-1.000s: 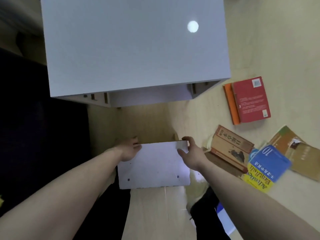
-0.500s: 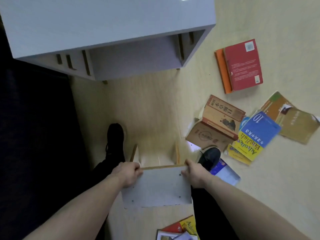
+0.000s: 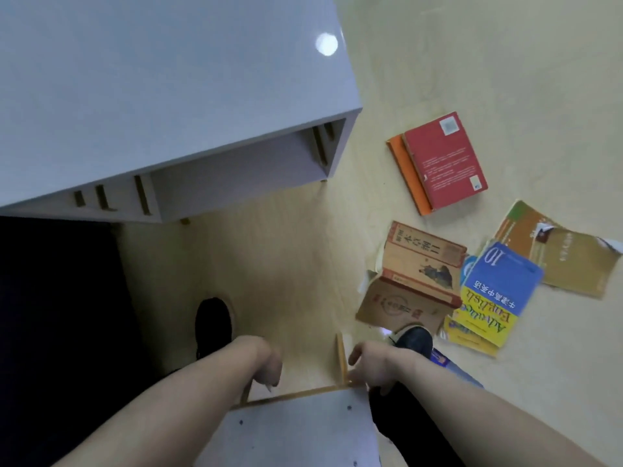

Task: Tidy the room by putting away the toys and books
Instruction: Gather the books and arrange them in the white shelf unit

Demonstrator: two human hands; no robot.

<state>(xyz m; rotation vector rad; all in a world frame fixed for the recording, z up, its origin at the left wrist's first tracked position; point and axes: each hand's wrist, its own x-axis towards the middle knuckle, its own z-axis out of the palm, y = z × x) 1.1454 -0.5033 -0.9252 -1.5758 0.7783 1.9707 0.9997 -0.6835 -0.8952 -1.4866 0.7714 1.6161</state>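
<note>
Wood floor, hands gripping drawer

A large white cabinet with a glossy top fills the upper left of the frame, a round light reflection near its right edge. Pale wooden floor spreads across the right and centre. A dark, shadowed mass occupies the lower left.

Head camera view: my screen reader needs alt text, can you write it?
Both hands, left hand and right hand, grip the rim of a pulled-out drawer before a white cabinet. Scattered books lie on the floor to the right, including a red book and a blue book.
</note>
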